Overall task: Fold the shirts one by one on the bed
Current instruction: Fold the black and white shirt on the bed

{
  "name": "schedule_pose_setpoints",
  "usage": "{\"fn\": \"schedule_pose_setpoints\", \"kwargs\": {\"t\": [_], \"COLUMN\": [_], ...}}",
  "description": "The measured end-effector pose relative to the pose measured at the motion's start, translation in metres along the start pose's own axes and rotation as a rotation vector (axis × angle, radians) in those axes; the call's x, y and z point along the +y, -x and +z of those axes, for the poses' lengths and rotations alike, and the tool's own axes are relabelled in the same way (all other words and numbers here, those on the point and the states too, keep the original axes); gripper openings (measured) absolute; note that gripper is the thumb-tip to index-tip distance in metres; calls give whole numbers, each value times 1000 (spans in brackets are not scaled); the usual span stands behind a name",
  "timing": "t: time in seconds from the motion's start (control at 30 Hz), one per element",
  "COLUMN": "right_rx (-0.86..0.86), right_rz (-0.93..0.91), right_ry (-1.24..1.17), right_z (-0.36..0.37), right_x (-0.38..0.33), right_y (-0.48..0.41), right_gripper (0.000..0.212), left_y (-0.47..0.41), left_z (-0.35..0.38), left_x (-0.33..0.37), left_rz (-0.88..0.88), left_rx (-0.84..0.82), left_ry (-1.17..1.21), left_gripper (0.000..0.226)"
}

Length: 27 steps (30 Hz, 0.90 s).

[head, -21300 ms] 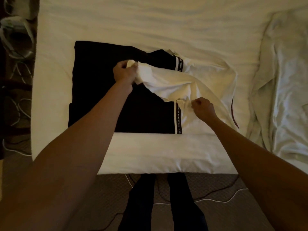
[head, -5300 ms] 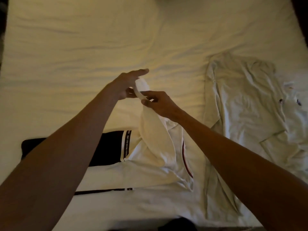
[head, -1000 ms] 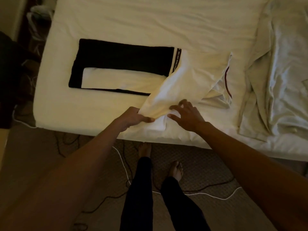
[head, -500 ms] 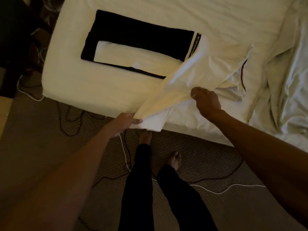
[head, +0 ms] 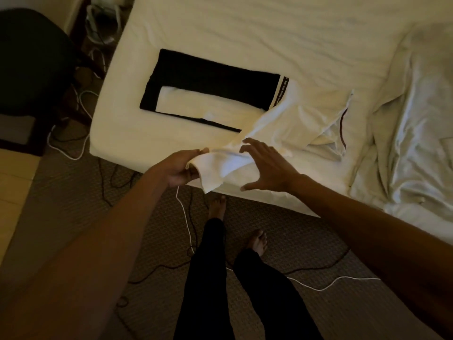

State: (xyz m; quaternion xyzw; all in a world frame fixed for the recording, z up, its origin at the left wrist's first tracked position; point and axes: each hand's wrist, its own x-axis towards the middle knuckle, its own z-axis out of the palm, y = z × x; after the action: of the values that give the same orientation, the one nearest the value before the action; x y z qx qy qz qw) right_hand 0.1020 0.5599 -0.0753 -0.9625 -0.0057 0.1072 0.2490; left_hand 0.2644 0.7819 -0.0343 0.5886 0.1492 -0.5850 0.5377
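Observation:
A black and white shirt (head: 210, 82) lies partly folded on the white bed (head: 245, 28), its black body flat at the left and its white upper part (head: 301, 114) rumpled at the right. One white sleeve (head: 220, 165) stretches toward the bed's near edge. My left hand (head: 180, 168) grips the end of that sleeve at the edge. My right hand (head: 268, 168) hovers over the sleeve with fingers spread, holding nothing.
A pale crumpled shirt (head: 416, 133) lies on the bed at the right. A dark chair (head: 31, 60) stands left of the bed. Cables (head: 183, 217) run across the carpet by my bare feet (head: 217, 207).
My right hand let go of the sleeve and opened over it. My left hand lifted the sleeve end back up to the bed's edge. The view shifted.

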Motion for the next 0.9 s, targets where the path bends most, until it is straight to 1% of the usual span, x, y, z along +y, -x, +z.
{"fn": "schedule_pose_setpoints", "kwargs": {"t": [0.07,0.13,0.2,0.27,0.37,0.4,0.43,0.5,0.57,0.63,0.73,0.77,0.8,0.87,0.9], "right_rx": [77,106,116,179,312,328,331,331,346,362,360,355,359,400,431], "right_rz": [-14,13,54,84,95,115,140,184,217,258,284,297,309,333,355], "right_ry": [-102,-249,-360,-360,-338,-364,-396,-475,-553,-591,-626,-631,-629,-646,-663], "right_z": [-15,-28,-35,-37,-36,-36,-35,-36,-42,-48,-59,-64,-70,-82,-88], "right_x": [-19,-35,-48,-55,-51,-46,-40,-30,-24,-18,-11,-9,-6,1,6], "right_y": [-6,-13,-20,-28,-37,-39,-40,-39,-37,-36,-40,-42,-43,-41,-39], "right_gripper": [100,95,84,68,30,20,15,13,16,19,21,20,20,23,26], "left_y": [2,1,-3,-6,-11,-12,-13,-18,-21,-21,-20,-20,-24,-31,-33], "left_z": [10,19,28,36,41,42,42,39,38,42,56,63,69,81,86], "left_x": [15,26,33,39,45,47,48,49,52,58,68,71,75,86,93], "left_rz": [29,54,84,96,97,99,110,189,315,417,488,518,562,664,685], "left_rx": [20,31,45,60,87,106,143,257,291,186,-6,-42,-46,-7,1], "left_ry": [56,61,59,80,99,75,6,-263,-451,-553,-791,-839,-881,-984,-1007], "left_gripper": [23,28,30,25,26,27,27,30,39,47,58,55,47,23,17]}}
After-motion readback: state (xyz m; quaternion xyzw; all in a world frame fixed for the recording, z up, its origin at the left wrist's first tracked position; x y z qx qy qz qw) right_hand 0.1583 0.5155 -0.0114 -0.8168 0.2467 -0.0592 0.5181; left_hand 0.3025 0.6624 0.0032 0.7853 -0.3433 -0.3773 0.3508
